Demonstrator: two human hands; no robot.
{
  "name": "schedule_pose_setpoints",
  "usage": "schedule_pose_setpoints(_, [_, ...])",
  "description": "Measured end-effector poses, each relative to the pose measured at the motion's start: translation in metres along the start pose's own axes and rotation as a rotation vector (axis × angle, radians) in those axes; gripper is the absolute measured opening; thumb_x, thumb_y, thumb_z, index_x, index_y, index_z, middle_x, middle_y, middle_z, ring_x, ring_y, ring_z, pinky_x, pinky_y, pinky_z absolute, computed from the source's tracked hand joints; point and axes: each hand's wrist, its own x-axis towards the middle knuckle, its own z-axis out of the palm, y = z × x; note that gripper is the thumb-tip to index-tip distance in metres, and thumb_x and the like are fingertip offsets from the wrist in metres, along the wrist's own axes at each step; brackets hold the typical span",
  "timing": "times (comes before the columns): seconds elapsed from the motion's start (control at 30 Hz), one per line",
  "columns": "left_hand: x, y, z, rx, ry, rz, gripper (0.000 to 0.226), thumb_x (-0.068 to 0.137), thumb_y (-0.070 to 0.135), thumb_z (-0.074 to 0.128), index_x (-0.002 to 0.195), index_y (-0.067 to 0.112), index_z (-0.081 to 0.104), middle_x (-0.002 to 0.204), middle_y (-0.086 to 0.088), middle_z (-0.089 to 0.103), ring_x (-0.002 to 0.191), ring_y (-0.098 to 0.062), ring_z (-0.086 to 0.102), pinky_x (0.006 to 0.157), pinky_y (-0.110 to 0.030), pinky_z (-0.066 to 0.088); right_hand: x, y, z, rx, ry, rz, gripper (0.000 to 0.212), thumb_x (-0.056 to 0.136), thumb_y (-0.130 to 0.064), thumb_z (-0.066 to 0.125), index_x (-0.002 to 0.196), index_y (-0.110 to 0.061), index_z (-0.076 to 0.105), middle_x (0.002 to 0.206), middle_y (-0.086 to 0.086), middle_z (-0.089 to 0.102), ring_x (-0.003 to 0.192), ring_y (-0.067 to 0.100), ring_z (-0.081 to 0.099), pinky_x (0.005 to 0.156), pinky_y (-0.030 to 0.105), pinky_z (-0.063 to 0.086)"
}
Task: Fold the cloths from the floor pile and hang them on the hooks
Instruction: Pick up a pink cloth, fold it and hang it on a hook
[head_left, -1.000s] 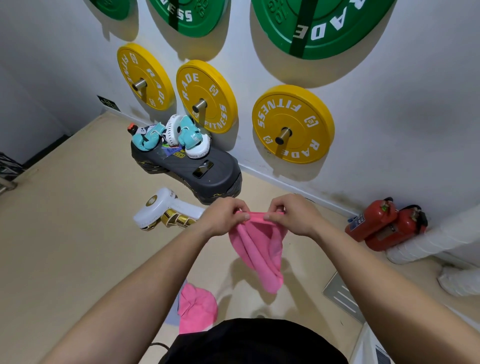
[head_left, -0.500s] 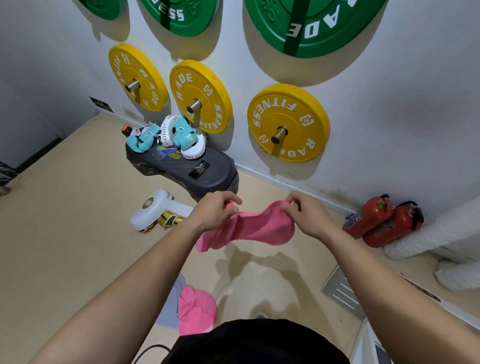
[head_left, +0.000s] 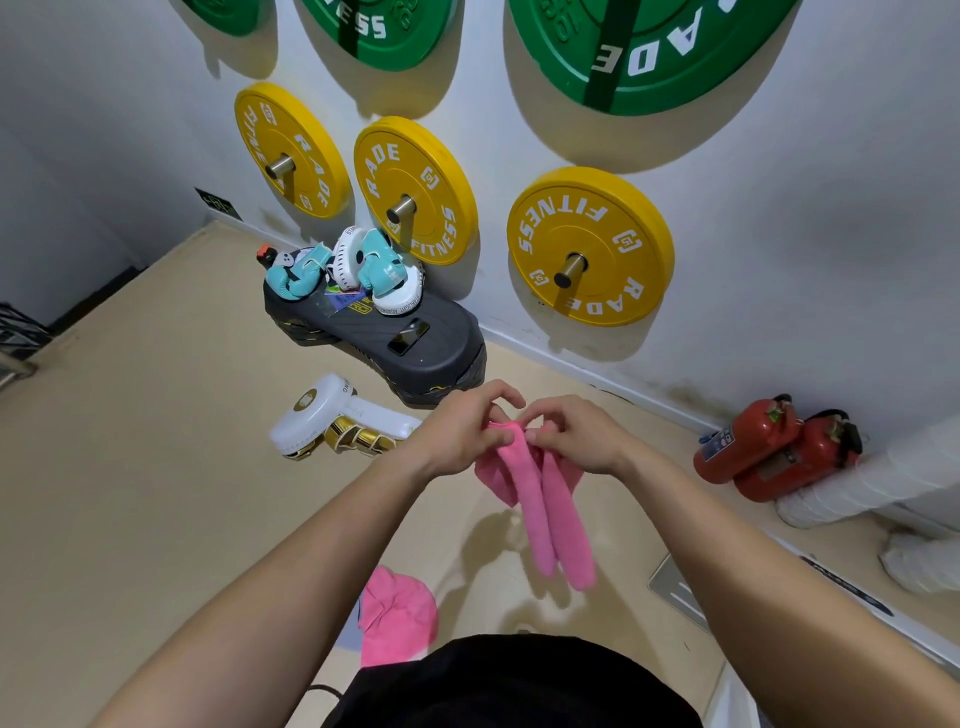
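A pink cloth (head_left: 545, 509) hangs in mid-air in front of me, folded into a narrow double strip that droops down. My left hand (head_left: 457, 431) and my right hand (head_left: 576, 434) pinch its top edge together, fingertips almost touching. Below, on the beige floor, lies the pile: a crumpled pink cloth (head_left: 397, 613) with a bit of grey cloth (head_left: 349, 626) at its left. Yellow weight plates hang on metal pegs on the white wall, one peg (head_left: 570, 270) straight ahead, another peg (head_left: 400, 210) further left.
A black platform (head_left: 415, 345) with teal boxing gloves (head_left: 384, 270) stands against the wall. A white and gold device (head_left: 332, 418) lies on the floor left of my hands. Two red fire extinguishers (head_left: 769, 447) lie at the right, next to white pipes (head_left: 883, 478).
My hands spread the pink cloth out sideways half a second ago, then came back together. The cloth now hangs as a narrower, longer fold.
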Motion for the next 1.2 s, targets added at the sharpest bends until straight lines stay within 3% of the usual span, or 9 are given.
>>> schedule_pose_setpoints(0.17, [-0.003, -0.007, 0.0, 0.016, 0.064, -0.054, 0.029, 0.086, 0.014, 0.074, 0.11, 0.024, 0.061, 0.082, 0.007, 0.071, 0.071, -0.005, 0.062, 0.064, -0.014, 0.045, 0.0, 0.002, 0.002, -0.006, 0.043, 0.037, 0.012, 0.089, -0.021, 0.064, 0.078, -0.027, 0.065, 0.061, -0.006, 0.057, 0.06, 0.014, 0.055, 0.061, 0.029, 0.043])
schedule_pose_setpoints(0.33, [-0.012, -0.031, -0.009, 0.047, 0.206, -0.129, 0.01, 0.088, 0.016, 0.071, 0.086, 0.025, 0.07, 0.072, 0.013, 0.065, 0.062, 0.003, 0.057, 0.062, -0.026, 0.043, 0.0, 0.009, -0.006, -0.007, 0.107, 0.05, 0.015, 0.091, -0.019, 0.06, 0.077, -0.027, 0.061, 0.062, -0.005, 0.052, 0.06, 0.012, 0.048, 0.06, 0.03, 0.039])
schedule_pose_setpoints(0.53, [-0.015, -0.025, 0.0, -0.156, 0.381, -0.192, 0.002, 0.085, 0.022, 0.075, 0.085, 0.022, 0.077, 0.07, 0.01, 0.068, 0.067, -0.011, 0.064, 0.062, -0.03, 0.053, 0.002, 0.002, -0.006, 0.047, 0.199, 0.06, 0.009, 0.086, -0.021, 0.067, 0.088, -0.03, 0.064, 0.068, 0.001, 0.064, 0.071, 0.019, 0.066, 0.07, 0.034, 0.05])
schedule_pose_setpoints(0.67, [-0.011, -0.016, 0.012, -0.318, 0.38, -0.283, 0.006, 0.083, 0.022, 0.077, 0.079, 0.019, 0.075, 0.063, -0.003, 0.069, 0.06, -0.016, 0.064, 0.066, -0.04, 0.062, -0.002, -0.003, -0.002, 0.081, 0.275, 0.036, 0.021, 0.082, -0.015, 0.071, 0.094, -0.032, 0.065, 0.076, 0.0, 0.064, 0.067, 0.02, 0.066, 0.066, 0.032, 0.051])
schedule_pose_setpoints(0.77, [-0.009, -0.005, 0.022, -0.419, 0.371, -0.312, 0.007, 0.086, 0.015, 0.074, 0.089, 0.01, 0.07, 0.062, -0.009, 0.066, 0.052, -0.015, 0.063, 0.062, -0.035, 0.061, -0.005, -0.008, 0.004, 0.132, 0.318, 0.048, 0.027, 0.082, -0.01, 0.067, 0.096, -0.033, 0.068, 0.085, -0.004, 0.065, 0.064, 0.017, 0.066, 0.06, 0.022, 0.048])
schedule_pose_setpoints(0.83, [-0.01, 0.002, 0.027, -0.458, 0.361, -0.307, 0.01, 0.088, 0.009, 0.069, 0.097, 0.009, 0.063, 0.061, -0.009, 0.064, 0.05, -0.017, 0.062, 0.061, -0.034, 0.06, -0.006, -0.01, 0.008, 0.213, 0.339, 0.07, 0.025, 0.083, -0.012, 0.069, 0.098, -0.032, 0.068, 0.084, -0.003, 0.068, 0.063, 0.02, 0.067, 0.062, 0.028, 0.054])
schedule_pose_setpoints(0.93, [-0.01, 0.003, 0.034, -0.51, 0.302, -0.281, 0.013, 0.087, 0.005, 0.061, 0.091, 0.015, 0.069, 0.062, -0.019, 0.065, 0.056, -0.027, 0.063, 0.071, -0.05, 0.06, -0.011, -0.012, 0.015, 0.312, 0.365, 0.104, 0.025, 0.081, -0.015, 0.076, 0.1, -0.027, 0.066, 0.077, -0.006, 0.071, 0.061, 0.01, 0.064, 0.064, 0.027, 0.055])
schedule_pose_setpoints(1.03, [-0.009, 0.002, 0.036, -0.558, 0.243, -0.333, 0.026, 0.078, 0.009, 0.055, 0.086, 0.021, 0.076, 0.073, -0.023, 0.071, 0.064, -0.028, 0.064, 0.078, -0.058, 0.056, -0.014, -0.009, 0.02, 0.412, 0.374, 0.123, 0.027, 0.077, -0.003, 0.078, 0.097, -0.019, 0.07, 0.073, -0.005, 0.073, 0.063, 0.003, 0.062, 0.068, 0.022, 0.052])
schedule_pose_setpoints(1.2, [-0.016, 0.001, 0.034, -0.589, 0.204, -0.27, 0.021, 0.085, 0.001, 0.063, 0.102, 0.009, 0.072, 0.078, -0.015, 0.074, 0.072, -0.023, 0.065, 0.082, -0.047, 0.056, -0.019, -0.005, 0.02, 0.566, 0.361, 0.121, 0.027, 0.077, 0.0, 0.078, 0.096, -0.018, 0.071, 0.078, 0.003, 0.076, 0.072, 0.012, 0.069, 0.079, 0.029, 0.056])
